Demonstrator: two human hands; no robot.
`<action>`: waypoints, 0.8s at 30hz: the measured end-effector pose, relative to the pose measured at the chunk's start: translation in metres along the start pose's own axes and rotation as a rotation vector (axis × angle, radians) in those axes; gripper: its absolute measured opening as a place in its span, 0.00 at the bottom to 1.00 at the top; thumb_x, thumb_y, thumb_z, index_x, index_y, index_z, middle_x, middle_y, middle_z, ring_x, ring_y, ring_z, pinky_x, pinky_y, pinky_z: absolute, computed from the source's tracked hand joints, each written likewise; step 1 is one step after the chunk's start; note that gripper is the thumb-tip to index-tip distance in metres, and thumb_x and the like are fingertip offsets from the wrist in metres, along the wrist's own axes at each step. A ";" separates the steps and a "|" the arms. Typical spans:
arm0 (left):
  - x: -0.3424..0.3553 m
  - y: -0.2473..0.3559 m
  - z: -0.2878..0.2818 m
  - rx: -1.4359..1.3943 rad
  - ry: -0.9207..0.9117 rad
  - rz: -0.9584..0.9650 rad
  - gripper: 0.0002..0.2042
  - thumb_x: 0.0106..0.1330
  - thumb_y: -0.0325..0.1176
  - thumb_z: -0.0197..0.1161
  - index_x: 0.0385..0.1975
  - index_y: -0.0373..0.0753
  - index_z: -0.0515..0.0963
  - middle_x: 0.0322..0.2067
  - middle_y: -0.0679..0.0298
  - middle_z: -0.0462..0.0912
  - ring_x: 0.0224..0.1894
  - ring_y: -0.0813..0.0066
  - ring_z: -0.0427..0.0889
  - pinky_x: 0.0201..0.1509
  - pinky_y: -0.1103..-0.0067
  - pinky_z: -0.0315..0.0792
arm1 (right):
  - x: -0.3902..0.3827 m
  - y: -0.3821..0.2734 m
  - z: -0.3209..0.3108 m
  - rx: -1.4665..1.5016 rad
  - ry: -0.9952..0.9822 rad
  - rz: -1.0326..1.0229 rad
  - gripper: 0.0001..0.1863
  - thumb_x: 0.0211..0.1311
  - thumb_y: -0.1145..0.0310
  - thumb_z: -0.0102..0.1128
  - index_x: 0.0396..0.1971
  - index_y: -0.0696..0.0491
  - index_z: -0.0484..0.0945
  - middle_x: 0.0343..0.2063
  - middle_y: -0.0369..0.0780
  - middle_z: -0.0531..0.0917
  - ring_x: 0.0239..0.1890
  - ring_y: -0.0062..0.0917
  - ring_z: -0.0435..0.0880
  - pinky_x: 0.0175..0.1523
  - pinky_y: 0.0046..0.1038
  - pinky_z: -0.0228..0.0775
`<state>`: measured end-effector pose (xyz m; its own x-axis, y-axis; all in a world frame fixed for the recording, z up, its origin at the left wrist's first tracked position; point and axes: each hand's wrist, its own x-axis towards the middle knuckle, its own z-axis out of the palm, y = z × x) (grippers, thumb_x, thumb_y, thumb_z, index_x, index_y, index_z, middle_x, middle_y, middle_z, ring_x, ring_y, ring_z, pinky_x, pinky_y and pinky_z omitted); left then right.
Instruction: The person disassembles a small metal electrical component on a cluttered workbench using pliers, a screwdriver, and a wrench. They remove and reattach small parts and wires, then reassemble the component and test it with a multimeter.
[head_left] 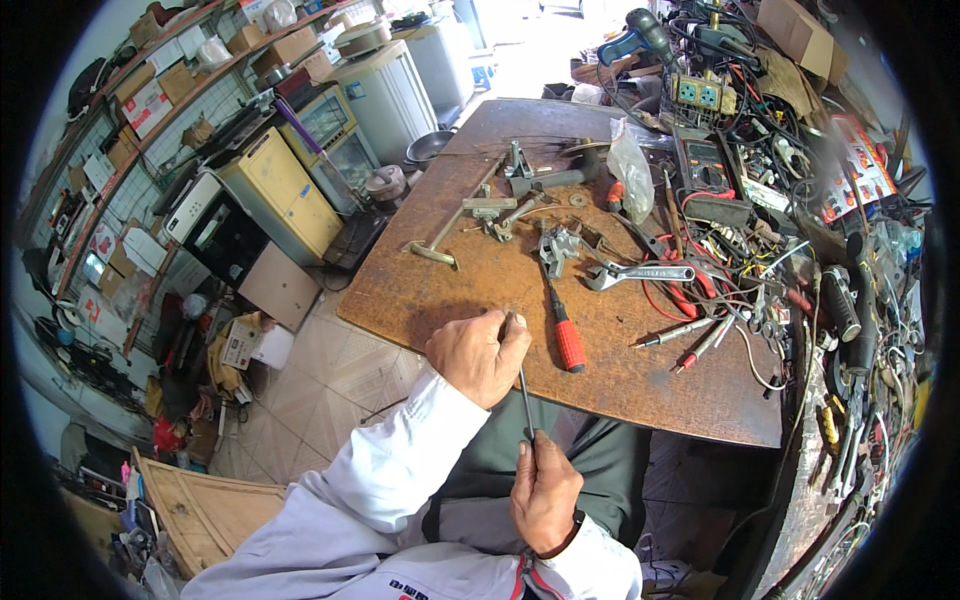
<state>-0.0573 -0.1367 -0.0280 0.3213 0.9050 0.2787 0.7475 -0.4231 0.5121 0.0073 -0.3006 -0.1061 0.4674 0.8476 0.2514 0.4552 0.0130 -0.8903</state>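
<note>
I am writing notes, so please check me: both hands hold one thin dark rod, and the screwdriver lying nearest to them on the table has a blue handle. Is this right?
Only the colour is wrong: the head view shows that screwdriver as red-handled. The left hand and right hand do hold one thin dark rod.

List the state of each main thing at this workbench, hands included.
Left hand, closed on the thin dark rod
Right hand, closed on the same rod
Thin dark rod, straight along its visible length
Red-handled screwdriver, lying down
Adjustable wrench, lying down
Multimeter, display facing up, power unclear
Clear plastic bag, crumpled
Wooden tabletop, stained and worn
</note>
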 end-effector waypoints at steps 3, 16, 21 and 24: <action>0.002 0.001 -0.001 0.003 -0.015 -0.031 0.19 0.67 0.47 0.56 0.25 0.37 0.80 0.22 0.46 0.81 0.30 0.40 0.83 0.35 0.53 0.75 | -0.001 0.004 -0.004 0.356 -0.196 0.240 0.16 0.74 0.65 0.56 0.49 0.63 0.79 0.16 0.45 0.78 0.18 0.31 0.81 0.26 0.28 0.70; 0.013 0.015 0.006 0.234 -0.003 -0.006 0.16 0.61 0.44 0.62 0.21 0.36 0.81 0.20 0.44 0.81 0.27 0.40 0.83 0.33 0.55 0.76 | 0.008 0.007 -0.006 0.690 -0.242 0.395 0.17 0.76 0.63 0.53 0.46 0.66 0.78 0.19 0.37 0.74 0.15 0.15 0.67 0.18 0.19 0.59; 0.015 0.015 0.004 0.280 -0.044 0.020 0.18 0.61 0.46 0.64 0.23 0.35 0.82 0.20 0.44 0.81 0.26 0.40 0.83 0.32 0.55 0.76 | 0.011 0.004 -0.012 0.997 -0.289 0.560 0.18 0.76 0.61 0.54 0.43 0.65 0.77 0.19 0.38 0.74 0.14 0.16 0.66 0.18 0.19 0.58; 0.017 0.014 0.002 0.270 -0.088 0.019 0.19 0.61 0.49 0.65 0.23 0.35 0.81 0.21 0.46 0.82 0.27 0.42 0.84 0.32 0.56 0.76 | 0.011 0.004 -0.014 0.985 -0.294 0.569 0.19 0.76 0.60 0.55 0.43 0.65 0.77 0.19 0.38 0.74 0.14 0.16 0.65 0.17 0.19 0.58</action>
<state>-0.0405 -0.1269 -0.0177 0.3774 0.9023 0.2084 0.8648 -0.4239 0.2691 0.0249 -0.2989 -0.1018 0.1629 0.9518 -0.2597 -0.6060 -0.1112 -0.7876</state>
